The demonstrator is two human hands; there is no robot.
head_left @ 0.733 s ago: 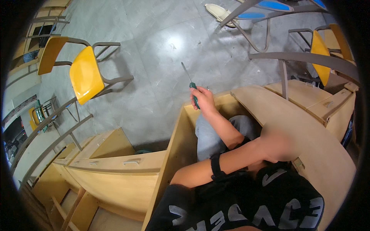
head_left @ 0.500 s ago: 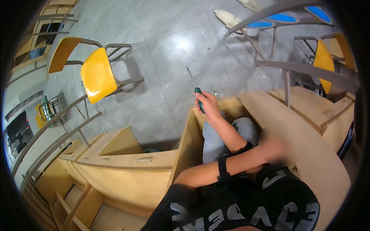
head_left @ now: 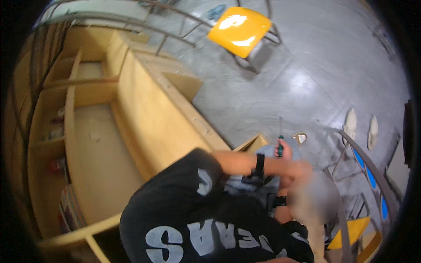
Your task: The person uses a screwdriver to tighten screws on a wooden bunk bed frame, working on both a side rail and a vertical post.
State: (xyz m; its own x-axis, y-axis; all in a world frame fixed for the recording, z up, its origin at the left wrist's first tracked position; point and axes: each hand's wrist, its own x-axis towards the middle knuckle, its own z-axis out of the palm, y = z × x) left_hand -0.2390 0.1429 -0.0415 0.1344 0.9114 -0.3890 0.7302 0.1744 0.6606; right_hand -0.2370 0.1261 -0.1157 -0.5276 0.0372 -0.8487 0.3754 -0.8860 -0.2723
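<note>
A screwdriver (head_left: 280, 147) with a green handle and a thin shaft points up and away from me over the grey floor. My right hand (head_left: 290, 172), with a dark watch on its wrist, is closed around the handle. My left hand (head_left: 280, 160), with a black band on its wrist, reaches across from the left and lies against the right one; its fingers are hidden where the two hands meet. Both hands hover above my lap in grey shorts, beside the corner of a light wooden panel (head_left: 252, 143).
A long light-wood shelf unit (head_left: 153, 114) lies on its side to my left, with books and small items in its compartments (head_left: 70, 206). A yellow chair (head_left: 239, 28) stands beyond it. A pair of pale shoes (head_left: 351, 125) and metal-framed chairs (head_left: 351, 230) are at the right.
The view has swung round: the wooden unit now fills the left and the yellow chair sits at the top. The screwdriver hand has drawn back toward my lap and both hands have come together.
</note>
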